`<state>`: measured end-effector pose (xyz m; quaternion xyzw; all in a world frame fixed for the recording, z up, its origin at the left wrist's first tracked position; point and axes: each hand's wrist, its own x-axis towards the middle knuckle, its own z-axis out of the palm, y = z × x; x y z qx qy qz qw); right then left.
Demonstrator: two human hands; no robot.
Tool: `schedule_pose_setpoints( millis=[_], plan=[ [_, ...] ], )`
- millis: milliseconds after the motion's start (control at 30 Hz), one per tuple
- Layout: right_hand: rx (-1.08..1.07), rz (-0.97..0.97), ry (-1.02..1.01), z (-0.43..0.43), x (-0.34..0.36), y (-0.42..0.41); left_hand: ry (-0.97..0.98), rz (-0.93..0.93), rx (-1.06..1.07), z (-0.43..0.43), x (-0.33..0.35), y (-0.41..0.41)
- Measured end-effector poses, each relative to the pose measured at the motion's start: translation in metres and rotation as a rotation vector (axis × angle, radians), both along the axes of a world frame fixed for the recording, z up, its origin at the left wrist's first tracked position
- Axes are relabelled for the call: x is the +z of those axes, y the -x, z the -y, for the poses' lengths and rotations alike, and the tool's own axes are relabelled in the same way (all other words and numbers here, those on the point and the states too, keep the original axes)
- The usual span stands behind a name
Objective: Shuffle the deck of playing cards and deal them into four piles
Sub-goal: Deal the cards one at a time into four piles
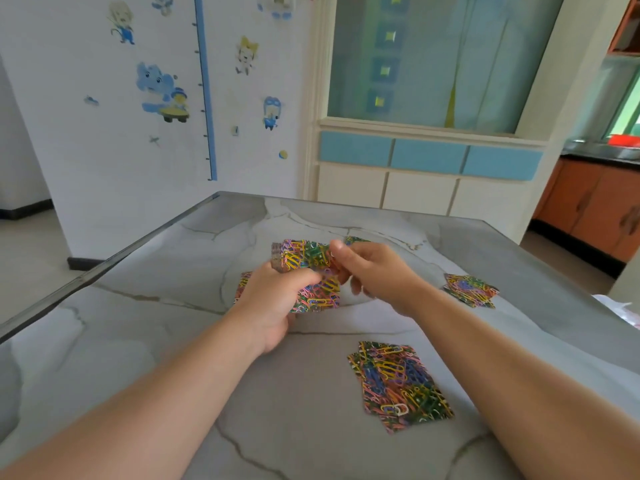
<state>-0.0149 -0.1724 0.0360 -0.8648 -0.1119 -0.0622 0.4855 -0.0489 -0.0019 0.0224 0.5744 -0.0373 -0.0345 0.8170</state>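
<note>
My left hand grips the deck, whose backs show a colourful paperclip pattern, above the middle of the grey marble table. My right hand pinches the top card at the deck's right edge, thumb on top. Face-down piles lie around: a near pile, a right pile, a far pile mostly hidden behind my right hand, and a middle pile partly under my left hand.
The table's left edge runs diagonally, with floor beyond it. A stickered white wall and a cabinet stand behind the far edge. Something white lies at the table's right border.
</note>
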Motion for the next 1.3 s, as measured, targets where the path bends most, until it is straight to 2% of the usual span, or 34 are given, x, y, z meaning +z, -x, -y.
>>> schedule_pose_setpoints(
  millis=[100, 167, 233, 267, 300, 333, 400, 433, 467, 533, 633, 700, 767, 867, 967, 1033, 1167, 1267, 1300],
  plan=[
    [0.001, 0.129, 0.086, -0.024, 0.008, 0.01, 0.048, 0.027, -0.017, -0.02, 0.007, 0.001],
    [-0.071, 0.155, -0.019, -0.035, 0.017, 0.005, 0.174, -0.022, 0.075, -0.045, 0.01, -0.005],
    [-0.078, 0.053, -0.218, -0.046, 0.027, -0.001, 0.365, -0.086, 0.196, -0.075, 0.008, -0.012],
    [-0.063, -0.008, -0.26, -0.053, 0.029, -0.005, 0.448, -0.099, 0.234, -0.088, 0.006, -0.014],
    [-0.055, -0.051, -0.205, -0.061, 0.027, -0.008, 0.508, -0.104, 0.254, -0.097, 0.003, -0.016],
    [-0.06, -0.063, -0.006, -0.067, 0.022, -0.01, 0.539, -0.107, 0.255, -0.103, 0.001, -0.018],
    [-0.095, -0.005, 0.571, -0.075, 0.004, -0.014, 0.535, -0.125, 0.23, -0.105, -0.002, -0.023],
    [-0.12, 0.031, 0.735, -0.076, -0.004, -0.015, 0.51, -0.136, 0.219, -0.102, -0.003, -0.024],
    [-0.135, 0.055, 0.768, -0.074, -0.009, -0.016, 0.476, -0.142, 0.212, -0.098, -0.003, -0.025],
    [-0.138, 0.074, 0.665, -0.066, -0.012, -0.017, 0.41, -0.135, 0.2, -0.092, -0.003, -0.027],
    [-0.129, 0.015, 0.333, -0.049, -0.006, -0.011, 0.341, -0.099, 0.161, -0.08, -0.001, -0.028],
    [-0.116, -0.029, 0.134, -0.039, 0.0, 0.0, 0.235, -0.085, 0.139, -0.064, 0.003, -0.023],
    [-0.091, -0.032, 0.021, -0.033, 0.006, 0.011, 0.095, -0.04, 0.097, -0.044, 0.005, -0.015],
    [-0.085, 0.019, 0.004, -0.02, 0.012, 0.029, -0.036, 0.065, -0.058, -0.015, 0.006, 0.002],
    [-0.115, 0.04, 0.004, 0.003, 0.013, 0.049, -0.074, 0.078, -0.141, 0.005, 0.004, 0.014],
    [-0.134, -0.005, -0.015, 0.022, 0.011, 0.063, -0.045, 0.041, -0.178, 0.015, 0.004, 0.02],
    [-0.242, -0.079, -0.128, 0.054, 0.015, 0.087, 0.096, -0.185, -0.223, 0.023, 0.005, 0.028],
    [-0.172, -0.082, -0.241, 0.065, 0.017, 0.109, 0.11, -0.192, -0.197, 0.025, 0.004, 0.029],
    [-0.13, -0.079, -0.176, 0.067, 0.013, 0.118, 0.095, -0.174, -0.178, 0.025, 0.004, 0.029]
  ],
)
